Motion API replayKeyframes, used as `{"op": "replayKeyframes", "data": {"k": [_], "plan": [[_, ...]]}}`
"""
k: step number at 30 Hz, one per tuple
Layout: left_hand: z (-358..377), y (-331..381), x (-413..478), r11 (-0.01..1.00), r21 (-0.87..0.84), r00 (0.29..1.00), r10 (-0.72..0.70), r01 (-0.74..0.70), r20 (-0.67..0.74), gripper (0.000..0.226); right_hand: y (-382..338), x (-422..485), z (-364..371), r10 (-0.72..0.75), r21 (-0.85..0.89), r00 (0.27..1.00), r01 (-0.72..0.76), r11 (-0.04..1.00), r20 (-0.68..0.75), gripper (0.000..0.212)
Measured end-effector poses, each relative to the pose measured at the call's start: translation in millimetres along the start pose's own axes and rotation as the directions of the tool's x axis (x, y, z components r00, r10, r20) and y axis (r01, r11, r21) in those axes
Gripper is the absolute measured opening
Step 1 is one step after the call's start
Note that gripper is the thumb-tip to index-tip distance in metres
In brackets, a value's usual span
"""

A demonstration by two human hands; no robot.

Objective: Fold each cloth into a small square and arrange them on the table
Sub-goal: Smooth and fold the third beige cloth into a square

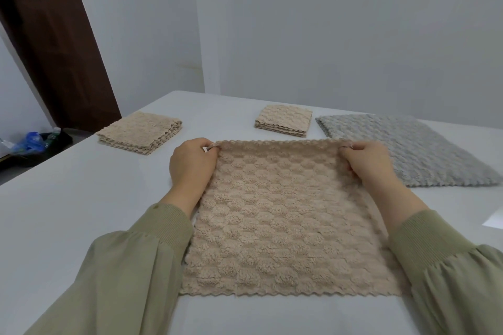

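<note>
Our left hand (192, 164) and right hand (367, 164) each pinch a far corner of the beige cloth (288, 223) spread flat on the white table (81, 212); our fingertips hide beneath it. No writing shows anywhere.

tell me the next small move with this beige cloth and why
Probably bring the far edge toward the near edge to fold it in half. The left hand and right hand pinch the far corners of the beige cloth, which lies flat and unfolded.
</note>
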State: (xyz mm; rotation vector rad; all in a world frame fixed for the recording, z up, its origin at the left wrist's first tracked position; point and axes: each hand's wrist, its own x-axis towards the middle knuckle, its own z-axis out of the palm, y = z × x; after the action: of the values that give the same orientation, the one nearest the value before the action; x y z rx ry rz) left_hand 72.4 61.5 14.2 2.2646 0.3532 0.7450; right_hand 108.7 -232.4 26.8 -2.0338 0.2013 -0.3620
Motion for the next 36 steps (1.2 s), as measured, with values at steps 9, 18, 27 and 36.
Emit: {"op": "replayKeyframes", "data": {"k": [9,18,27,36], "plan": [[-3.0,13.1,-5.7,0.869,-0.484,0.995,0.093,-0.099,-0.037,0.03,-26.6,-12.4,1.9,-0.257,0.333,0.966,0.245,0.911,-0.007,0.03],[-4.4,8.4,-11.2,0.812,-0.538,0.974,-0.196,0.228,0.117,0.019,3.5,-33.0,19.9,-0.236,-0.033,0.948,0.234,0.972,-0.214,0.017],[-12.7,-2.9,-22.4,0.925,-0.294,0.956,-0.172,0.24,0.239,0.021,16.6,-52.2,-2.1,-0.211,-0.177,0.969,0.186,0.966,-0.13,0.024],[-20.9,-1.4,-20.2,0.988,-0.086,0.976,-0.114,0.132,0.186,0.01,21.3,-56.2,-5.8,-0.324,-0.351,0.942,0.275,0.895,-0.09,0.021]]}}
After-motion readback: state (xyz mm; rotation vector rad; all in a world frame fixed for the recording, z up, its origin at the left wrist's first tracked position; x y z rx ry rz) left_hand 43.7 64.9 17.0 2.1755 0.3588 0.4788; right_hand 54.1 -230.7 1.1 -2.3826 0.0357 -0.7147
